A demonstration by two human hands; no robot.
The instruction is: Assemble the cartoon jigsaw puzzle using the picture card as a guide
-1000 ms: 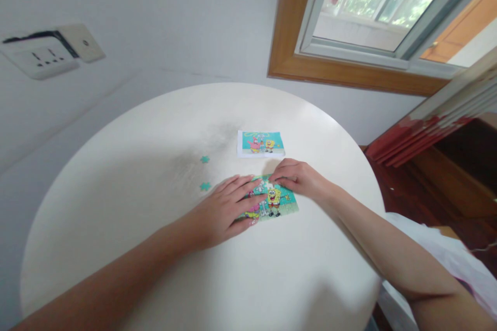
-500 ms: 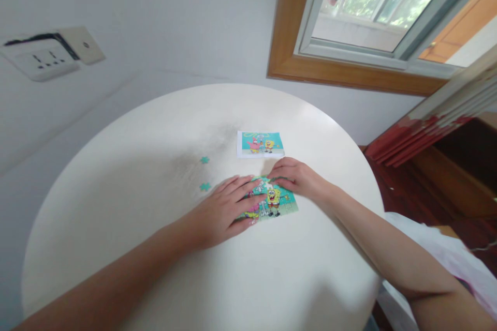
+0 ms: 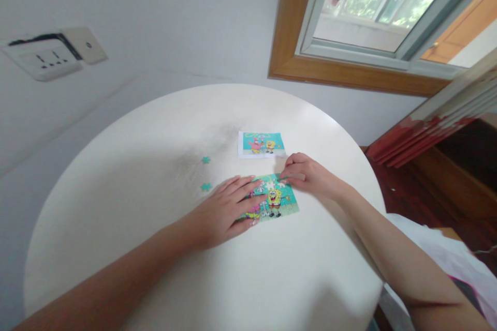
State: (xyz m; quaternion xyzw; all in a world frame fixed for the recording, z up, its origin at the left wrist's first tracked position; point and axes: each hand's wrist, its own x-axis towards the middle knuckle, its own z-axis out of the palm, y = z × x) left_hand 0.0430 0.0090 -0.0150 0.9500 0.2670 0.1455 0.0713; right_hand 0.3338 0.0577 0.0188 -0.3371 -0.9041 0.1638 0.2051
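Observation:
A small cartoon jigsaw puzzle [image 3: 277, 200] lies on the round white table [image 3: 155, 227]. My left hand [image 3: 225, 209] rests flat on the puzzle's left part, fingers stretched out. My right hand [image 3: 306, 173] sits at the puzzle's upper right corner with its fingers curled together, pinching at a spot there; what is in the pinch is too small to name. A reference picture card [image 3: 261, 144] with the same cartoon lies just beyond the puzzle. Two loose teal pieces [image 3: 205, 160] [image 3: 206, 186] lie to the left of my left hand.
A wall with a power socket [image 3: 42, 59] stands behind the table at the left. A wood-framed window [image 3: 349, 70] is at the upper right. Reddish boards [image 3: 427, 124] and dark wooden furniture stand to the right of the table.
My right hand has slid a little to the right, from the puzzle's top middle to its upper right corner, uncovering more of the top edge. My left hand has stayed put.

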